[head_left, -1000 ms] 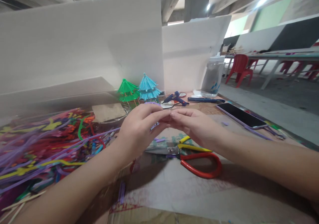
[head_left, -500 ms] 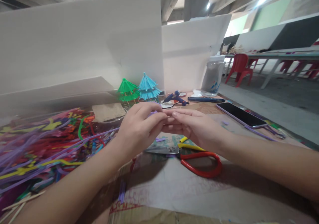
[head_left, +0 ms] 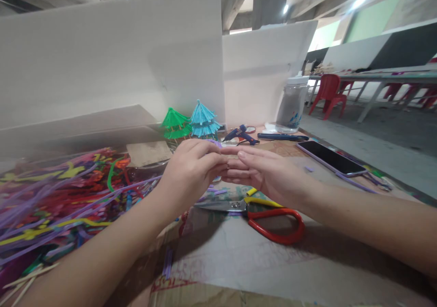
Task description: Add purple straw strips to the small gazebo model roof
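My left hand (head_left: pixel 194 168) is closed, its fingers curled down around a purple piece (head_left: pixel 214 143). Only a bit of that piece shows above the knuckles; the rest is hidden. Fingertips of my right hand (head_left: pixel 264 168) meet those of the left, the thumb pressed on the fingers. Whatever lies in that pinch cannot be made out. Below both hands, a pair of scissors (head_left: pixel 276 242) with red handles lies on the work surface, blades pointing left. Short purple strips (head_left: pixel 220 192) and a yellow piece (head_left: pixel 251 191) lie near the blades.
Colourful strips (head_left: pixel 68 193) are heaped at left. Behind stand a green tiered roof-like model (head_left: pixel 174 120) and a blue one (head_left: pixel 203 120). A glue gun (head_left: pixel 242 134), a blue cutter (head_left: pixel 282 136), a water bottle (head_left: pixel 292 104) and a phone (head_left: pixel 329 157) lie or stand at back right.
My fingers have shifted slightly, and less purple shows between them. More of the purple scraps beneath my left hand is visible. The scissors have stayed in place.
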Demonstrator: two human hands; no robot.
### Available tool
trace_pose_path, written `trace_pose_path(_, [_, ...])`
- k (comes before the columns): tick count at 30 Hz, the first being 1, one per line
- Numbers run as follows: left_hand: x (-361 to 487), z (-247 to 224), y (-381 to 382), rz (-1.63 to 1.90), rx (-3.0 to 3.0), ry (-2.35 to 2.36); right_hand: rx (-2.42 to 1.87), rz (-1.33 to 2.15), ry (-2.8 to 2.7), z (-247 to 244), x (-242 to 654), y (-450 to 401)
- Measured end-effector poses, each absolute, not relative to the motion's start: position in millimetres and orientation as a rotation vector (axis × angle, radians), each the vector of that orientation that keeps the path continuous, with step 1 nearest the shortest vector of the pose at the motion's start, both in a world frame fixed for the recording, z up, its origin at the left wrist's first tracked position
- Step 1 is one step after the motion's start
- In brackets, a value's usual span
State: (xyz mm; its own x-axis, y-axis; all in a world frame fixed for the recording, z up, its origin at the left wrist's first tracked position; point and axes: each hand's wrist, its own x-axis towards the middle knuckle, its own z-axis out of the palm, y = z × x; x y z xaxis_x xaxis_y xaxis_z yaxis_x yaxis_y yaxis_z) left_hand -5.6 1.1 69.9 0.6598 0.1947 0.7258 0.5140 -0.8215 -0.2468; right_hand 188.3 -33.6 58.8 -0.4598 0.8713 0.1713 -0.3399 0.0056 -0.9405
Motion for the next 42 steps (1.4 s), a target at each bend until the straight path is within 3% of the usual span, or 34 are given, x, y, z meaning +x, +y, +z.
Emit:
trace_pose_path(7, [-4.4, 73.1, -2.1, -1.068, -2.571, -0.729, -0.628, 1.546, -1.434, 58.0, 191.2, -30.5])
trace_pose_path(14, [-7.1, 74.5, -5.5, -1.412, -2.923, -1.104, -0.816, 0.859, -1.714, 64.8, 203.6, -10.4])
trace_pose_path(23, [-6.0, 79.8, -6.1, -1.428, -3.061, -1.216, -0.834, 0.517, -1.891, 69.2, 205.6, -19.0])
trace_pose_path(27, [-5.5, 73.9, -1.0, -1.634, -3.170, -1.164, -0.808, 0.265, -2.073, 70.8, 204.1, -28.8])
trace_pose_path(31, [-6.1, 69.0, 3.0, -1.800, -3.205, -1.205, -0.728, 0.158, -2.145, 67.1, 204.0, -31.4])
trace_pose_path(42, [1.4, 66.2, -6.6, -1.691, -3.490, -1.395, -0.443, -0.008, -2.169, 61.2, 204.2, -27.7])
